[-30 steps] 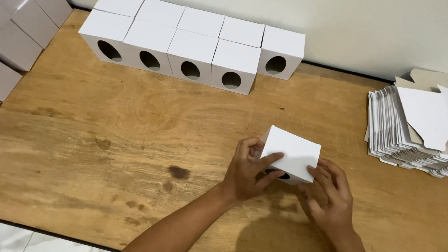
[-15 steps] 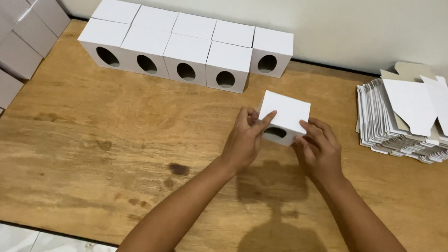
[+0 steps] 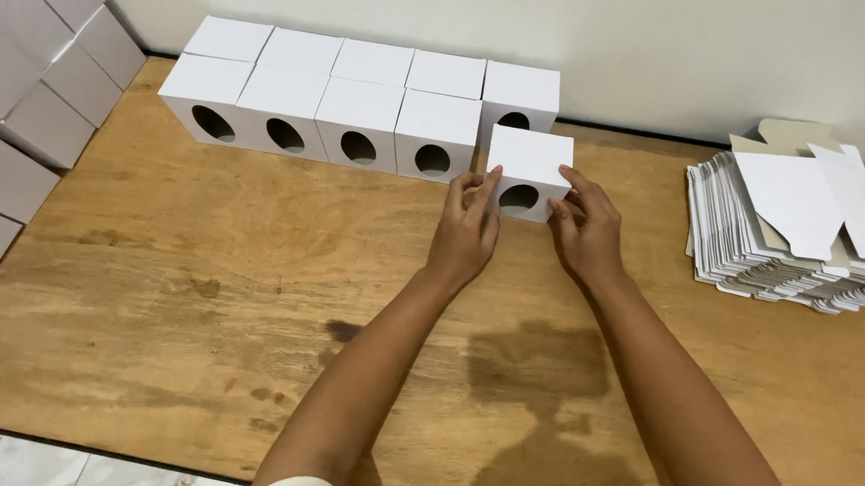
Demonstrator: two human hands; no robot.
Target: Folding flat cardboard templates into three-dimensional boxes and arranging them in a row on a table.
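Bare wooden table [image 3: 213, 279] lies open toward the near edge; flat blanks [image 3: 787, 231] stacked far right; white box [image 3: 531, 172] stands just beside the box row [image 3: 351, 112], gripped between left hand [image 3: 466, 234] and right hand [image 3: 585, 230].

Box [image 3: 531, 168]: between my left hand [image 3: 466, 234] and right hand [image 3: 585, 230], at the right end of the front row [image 3: 318, 122].
Back row [image 3: 369, 58]: behind it, against the wall.
Flat stack [image 3: 787, 231]: far right.
Table [image 3: 165, 281]: under all.
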